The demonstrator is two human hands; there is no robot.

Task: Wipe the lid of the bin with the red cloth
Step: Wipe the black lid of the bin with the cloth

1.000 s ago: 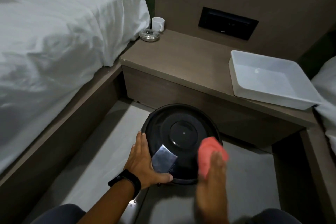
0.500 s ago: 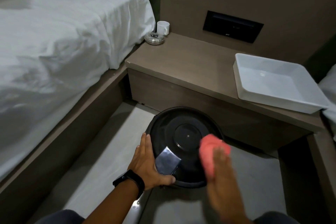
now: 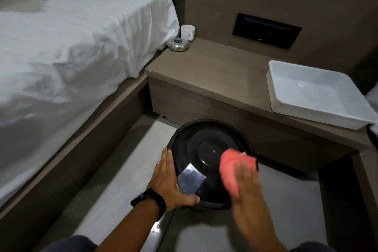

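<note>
A round black bin stands on the floor below the bedside shelf, its glossy domed lid (image 3: 206,149) facing up with a shiny metal hinge plate (image 3: 191,179) at the near edge. My left hand (image 3: 169,182) wraps the lid's near-left rim, thumb along the front edge. My right hand (image 3: 245,188), blurred, presses the bunched red cloth (image 3: 233,170) flat onto the right side of the lid. The bin's body is hidden under the lid.
A bed (image 3: 71,43) with white sheets fills the left. The brown shelf (image 3: 214,73) behind the bin carries a white mug (image 3: 187,32), a glass ashtray (image 3: 178,44) and a white rectangular tray (image 3: 313,92). Grey floor (image 3: 114,180) lies left of the bin.
The right hand and red cloth have shifted slightly across the lid's right side. My left hand keeps its hold on the rim. The camera has tilted up a little.
</note>
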